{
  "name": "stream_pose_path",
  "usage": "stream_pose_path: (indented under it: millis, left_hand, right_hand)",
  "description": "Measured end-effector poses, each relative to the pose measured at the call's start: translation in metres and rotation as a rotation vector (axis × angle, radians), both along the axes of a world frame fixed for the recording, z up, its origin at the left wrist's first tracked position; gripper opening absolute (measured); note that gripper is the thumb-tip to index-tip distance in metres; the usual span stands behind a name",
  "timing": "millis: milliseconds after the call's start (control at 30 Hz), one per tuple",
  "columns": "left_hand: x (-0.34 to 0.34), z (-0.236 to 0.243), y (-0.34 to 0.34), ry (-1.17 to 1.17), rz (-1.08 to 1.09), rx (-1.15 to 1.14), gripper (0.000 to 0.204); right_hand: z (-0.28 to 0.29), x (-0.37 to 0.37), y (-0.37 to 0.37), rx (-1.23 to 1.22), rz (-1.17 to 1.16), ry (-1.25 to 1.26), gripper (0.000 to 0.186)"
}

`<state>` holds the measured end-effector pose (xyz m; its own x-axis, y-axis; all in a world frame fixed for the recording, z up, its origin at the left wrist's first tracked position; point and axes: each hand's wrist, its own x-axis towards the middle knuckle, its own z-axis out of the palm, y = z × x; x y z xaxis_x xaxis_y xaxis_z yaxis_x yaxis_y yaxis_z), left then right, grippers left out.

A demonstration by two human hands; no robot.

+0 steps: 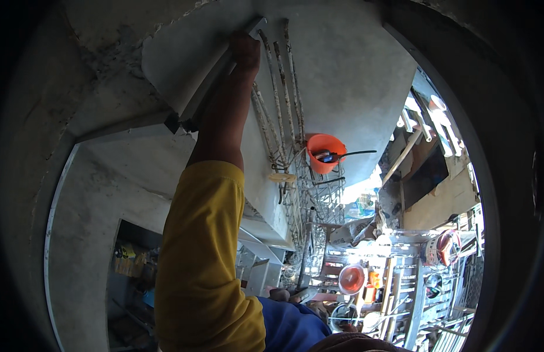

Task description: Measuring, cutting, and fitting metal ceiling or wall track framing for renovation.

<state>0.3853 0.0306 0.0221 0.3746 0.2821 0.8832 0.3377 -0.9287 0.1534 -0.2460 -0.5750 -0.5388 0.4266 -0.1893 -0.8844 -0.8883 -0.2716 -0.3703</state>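
Observation:
My left hand is raised high against the grey plastered surface, at the end of a yellow-sleeved arm. Its fingers are wrapped round a long, straight-edged grey bar, close to the bar's upper end. That bar slants down and left along the plaster, and my forearm hides part of it. Just right of the hand, several rough, mortar-spotted reinforcing rods run downward. My right hand is not to be seen.
An orange bucket with tools in it hangs or stands beside the rods; its support is unclear. Wire and rod framework lies below. A slatted platform carries a reddish basin. At lower left is a dark opening with stored items.

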Motion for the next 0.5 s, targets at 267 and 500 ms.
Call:
stream_pose_path:
  millis: [267, 500]
  left_hand:
    - [-0.045, 0.012, -0.021, 0.403, 0.252, 0.541, 0.021]
    - [-0.051, 0.016, -0.033, 0.577, 0.356, 0.612, 0.019]
  right_hand:
    - [0.002, -0.009, 0.000, -0.018, -0.013, 0.023, 0.026]
    - [0.003, -0.016, 0.009, -0.031, 0.012, 0.056, 0.027]
